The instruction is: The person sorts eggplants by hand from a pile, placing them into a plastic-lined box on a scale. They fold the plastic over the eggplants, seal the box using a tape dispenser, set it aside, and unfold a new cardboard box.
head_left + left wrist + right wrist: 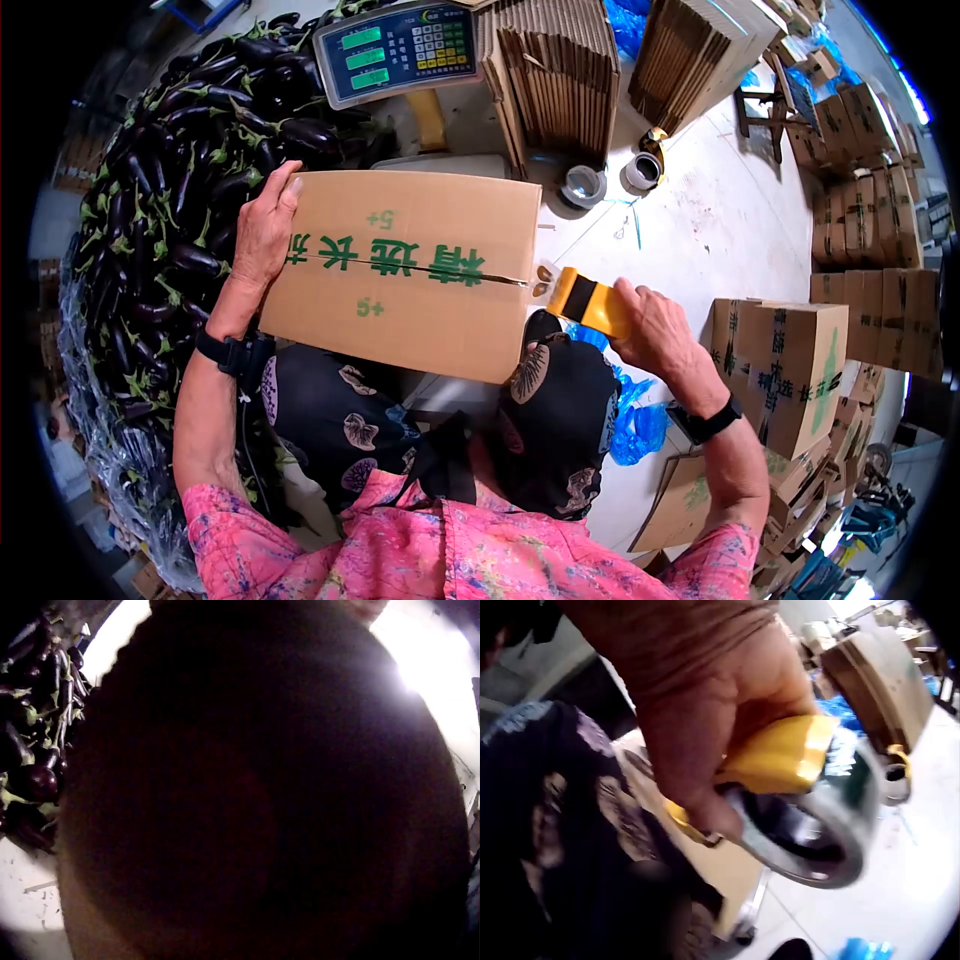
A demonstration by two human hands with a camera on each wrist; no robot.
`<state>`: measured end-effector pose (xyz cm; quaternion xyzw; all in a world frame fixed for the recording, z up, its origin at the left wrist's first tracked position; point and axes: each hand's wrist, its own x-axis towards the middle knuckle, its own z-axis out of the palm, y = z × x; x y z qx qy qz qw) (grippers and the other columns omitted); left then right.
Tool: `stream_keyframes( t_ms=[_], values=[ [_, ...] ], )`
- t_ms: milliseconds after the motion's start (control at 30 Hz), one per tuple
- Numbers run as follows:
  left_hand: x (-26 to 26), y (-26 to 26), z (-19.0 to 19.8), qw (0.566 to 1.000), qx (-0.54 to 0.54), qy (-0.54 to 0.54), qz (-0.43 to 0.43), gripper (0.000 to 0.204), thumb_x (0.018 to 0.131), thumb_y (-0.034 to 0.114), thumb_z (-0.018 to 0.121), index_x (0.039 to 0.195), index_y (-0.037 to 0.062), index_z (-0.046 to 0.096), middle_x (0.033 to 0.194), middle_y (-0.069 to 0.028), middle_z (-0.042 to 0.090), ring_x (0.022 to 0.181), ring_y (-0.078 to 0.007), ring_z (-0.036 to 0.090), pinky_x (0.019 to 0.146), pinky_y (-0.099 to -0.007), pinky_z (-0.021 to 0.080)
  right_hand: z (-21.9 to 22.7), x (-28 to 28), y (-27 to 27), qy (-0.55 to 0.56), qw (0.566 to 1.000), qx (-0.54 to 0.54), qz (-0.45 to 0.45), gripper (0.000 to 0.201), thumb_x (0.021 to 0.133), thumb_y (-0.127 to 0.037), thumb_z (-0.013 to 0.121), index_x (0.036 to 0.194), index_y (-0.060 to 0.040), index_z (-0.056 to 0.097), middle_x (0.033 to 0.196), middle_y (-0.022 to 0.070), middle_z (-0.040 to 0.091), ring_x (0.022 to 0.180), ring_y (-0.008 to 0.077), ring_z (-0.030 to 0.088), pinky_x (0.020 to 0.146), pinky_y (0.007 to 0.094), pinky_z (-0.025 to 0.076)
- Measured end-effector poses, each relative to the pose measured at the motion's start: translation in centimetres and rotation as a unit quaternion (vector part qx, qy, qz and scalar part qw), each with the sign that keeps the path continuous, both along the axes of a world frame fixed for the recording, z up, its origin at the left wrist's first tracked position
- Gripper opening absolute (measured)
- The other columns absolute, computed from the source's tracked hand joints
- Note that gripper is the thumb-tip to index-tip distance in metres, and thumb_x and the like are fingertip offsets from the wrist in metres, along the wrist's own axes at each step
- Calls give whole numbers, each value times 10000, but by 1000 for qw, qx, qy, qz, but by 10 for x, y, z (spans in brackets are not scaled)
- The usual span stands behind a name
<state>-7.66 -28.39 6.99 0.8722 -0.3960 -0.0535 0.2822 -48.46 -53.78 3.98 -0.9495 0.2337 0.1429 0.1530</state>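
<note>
A closed cardboard box with green printing lies across the person's lap, its middle seam running left to right. My left hand grips the box's left end near the far corner. In the left wrist view a dark cardboard face fills most of the picture, and only a bit of finger shows at the top. My right hand holds a yellow tape dispenser just off the box's right end, close to the seam. The right wrist view shows its tape roll beside the curled fingers.
Eggplants are heaped on the left. A digital scale stands ahead, beside stacked flat cartons. Tape rolls lie on the pale floor. On the right are another printed box and blue plastic.
</note>
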Motion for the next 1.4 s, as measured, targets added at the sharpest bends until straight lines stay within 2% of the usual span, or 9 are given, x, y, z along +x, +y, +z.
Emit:
stream_keyframes(
  t_ms=[100, 267, 567, 667, 700, 833, 967, 1300, 1400],
  values=[
    [3, -2, -8, 1000, -15, -23, -11, 394, 1036, 353, 471, 1318, 95, 566, 911, -218, 686, 862, -375, 695, 733, -407, 520, 31, 47, 16, 75, 995, -69, 0, 278, 753, -106, 705, 991, -31, 582, 802, 167, 664, 736, 329, 701, 606, 417, 556],
    [6, 1, -3, 999, -21, -25, 14, 401, 1036, 360, 468, 1331, 107, 568, 876, -199, 692, 838, -348, 697, 751, -390, 518, -43, 120, 13, 25, 953, -184, 239, 229, 736, -96, 668, 944, -20, 609, 836, 134, 700, 785, 294, 712, 654, 417, 547],
    [5, 2, -8, 1000, -10, 13, 20, 434, 1044, 397, 436, 1349, 106, 542, 1088, -186, 683, 987, -315, 678, 863, -377, 501, -163, 10, -79, -2, 965, 159, -209, 554, 709, -429, 813, 1058, -40, 630, 978, 223, 660, 916, 397, 630, 795, 464, 497],
    [1, 0, -5, 999, 7, 13, 43, 448, 1052, 407, 410, 1345, 93, 539, 1158, -163, 674, 1040, -308, 660, 899, -369, 490, -203, -13, -85, -32, 947, 108, -302, 653, 727, -455, 804, 1207, -48, 629, 1077, 224, 673, 997, 400, 643, 865, 458, 511],
    [2, -2, -6, 999, 4, 6, 47, 451, 1053, 409, 406, 1344, 91, 540, 1166, -156, 674, 1048, -306, 657, 905, -367, 489, -195, -5, -78, 0, 950, 19, -312, 673, 788, -454, 756, 1297, -46, 588, 1159, 218, 660, 1069, 401, 626, 909, 476, 499],
    [1, -2, -6, 999, 15, 15, 45, 455, 1057, 409, 393, 1346, 90, 541, 1175, -138, 676, 1053, -286, 653, 917, -359, 484, -128, 72, -51, -370, 833, 232, -340, 611, 987, -413, 538, 1409, 21, 459, 1337, 231, 567, 1237, 372, 541, 1043, 395, 425],
    [3, -1, -6, 999, 15, 13, 51, 456, 1059, 411, 383, 1346, 94, 542, 1149, -132, 682, 1020, -262, 650, 913, -356, 484, -40, 143, 14, -527, 713, 389, -250, 536, 1047, -377, 400, 1400, 25, 437, 1379, 224, 496, 1300, 350, 456, 1115, 365, 330],
    [8, 10, -5, 997, -3, 32, 69, 455, 1061, 409, 371, 1332, 90, 550, 1039, -143, 692, 933, -243, 662, 860, -356, 498, -178, 167, 14, -389, 816, 334, -268, 553, 1049, -412, 362, 1313, 50, 513, 1344, 200, 540, 1273, 359, 470, 1096, 376, 335],
    [38, 41, -12, 993, -37, 77, 76, 466, 1063, 416, 379, 1337, 81, 551, 1103, -110, 669, 984, -198, 628, 890, -319, 481, -162, 169, 25, -278, 741, 487, -370, 634, 1021, -514, 426, 1300, 45, 532, 1284, 172, 584, 1215, 307, 512, 1056, 372, 370]
  ],
)
